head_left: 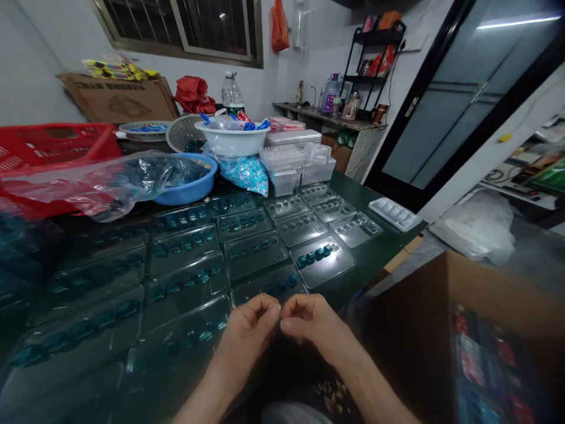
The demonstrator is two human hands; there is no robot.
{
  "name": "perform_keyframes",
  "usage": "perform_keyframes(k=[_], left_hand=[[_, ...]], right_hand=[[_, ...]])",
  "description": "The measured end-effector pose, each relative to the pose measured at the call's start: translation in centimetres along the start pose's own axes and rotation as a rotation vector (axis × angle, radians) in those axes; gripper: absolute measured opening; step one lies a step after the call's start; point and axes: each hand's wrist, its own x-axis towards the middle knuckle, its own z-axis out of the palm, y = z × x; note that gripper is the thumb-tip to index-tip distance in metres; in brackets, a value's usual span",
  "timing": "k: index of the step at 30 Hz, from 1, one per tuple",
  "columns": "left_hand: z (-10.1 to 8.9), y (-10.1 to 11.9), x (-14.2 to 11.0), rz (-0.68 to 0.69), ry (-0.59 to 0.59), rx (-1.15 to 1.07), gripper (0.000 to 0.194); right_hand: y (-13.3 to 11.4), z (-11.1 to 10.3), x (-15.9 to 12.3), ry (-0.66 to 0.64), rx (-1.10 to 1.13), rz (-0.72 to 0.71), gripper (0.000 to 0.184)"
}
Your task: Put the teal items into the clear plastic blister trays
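My left hand (256, 324) and my right hand (311, 324) meet over the table's near edge, thumbs pressed to curled fingers. Whatever lies between the fingertips, if anything, is too small or hidden to make out. Just beyond them is a clear plastic blister tray (324, 272) with a row of teal glossy pieces (315, 256) in its cavities. More such trays with teal pieces spread to the left, among them a tray (253, 253) in the middle. Clear trays (300, 228) farther back show cavities without teal pieces.
A blue basin (189, 182) with a plastic bag over it stands at the back left, beside a red basket (57, 147). Behind the trays are stacked clear containers (285, 162) and a white basin (236, 141). An open cardboard box (410, 330) stands at my right.
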Motion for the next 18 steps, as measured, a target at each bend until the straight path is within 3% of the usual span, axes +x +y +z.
perform_keyframes(k=[4, 8, 12, 14, 18], left_hand=[[0.1, 0.2, 0.0, -0.042, -0.062, 0.013, 0.024], [-0.2, 0.5, -0.4, -0.128, -0.092, -0.021, 0.026], [-0.3, 0.6, -0.7, -0.179, -0.148, -0.139, 0.024], [-0.2, 0.4, -0.7, -0.19, -0.113, -0.227, 0.021], [-0.1, 0.0, -0.2, -0.254, -0.013, -0.367, 0.022]], right_hand=[[0.6, -0.2, 0.1, -0.049, 0.096, -0.007, 0.017], [0.8, 0.1, -0.1, -0.006, 0.218, -0.049, 0.016], [1.1, 0.6, -0.2, -0.006, 0.311, -0.024, 0.016], [1.2, 0.8, -0.2, 0.004, 0.312, -0.014, 0.016], [0.8, 1.2, -0.5, 0.249, 0.018, -0.23, 0.012]])
